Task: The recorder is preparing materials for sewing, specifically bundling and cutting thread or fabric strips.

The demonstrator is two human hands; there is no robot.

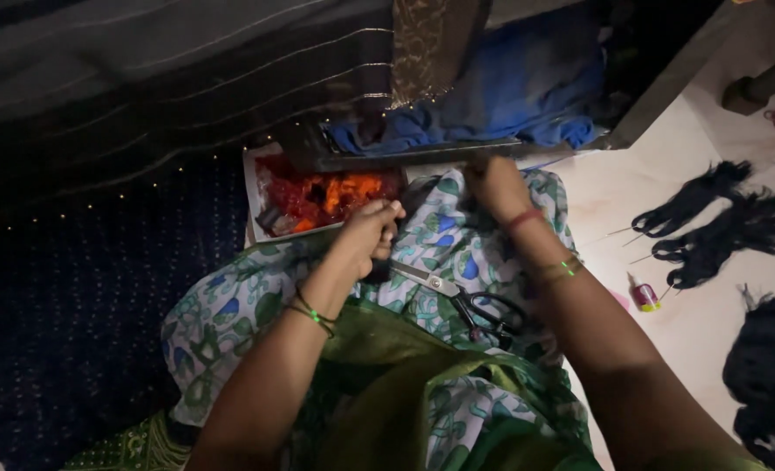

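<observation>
Left hand (372, 228) curled in a loose fist, fingertips pinched together on something too small to make out, resting on the printed green-and-white cloth (457, 244) over the lap. Right hand (495, 185) reached forward, fingers hidden at the metal edge (422, 153), so couldn't tell the grip. Scissors (461, 301) lay on the cloth between both arms. Black hair bundles (710, 222) off on the floor (614, 187).
</observation>
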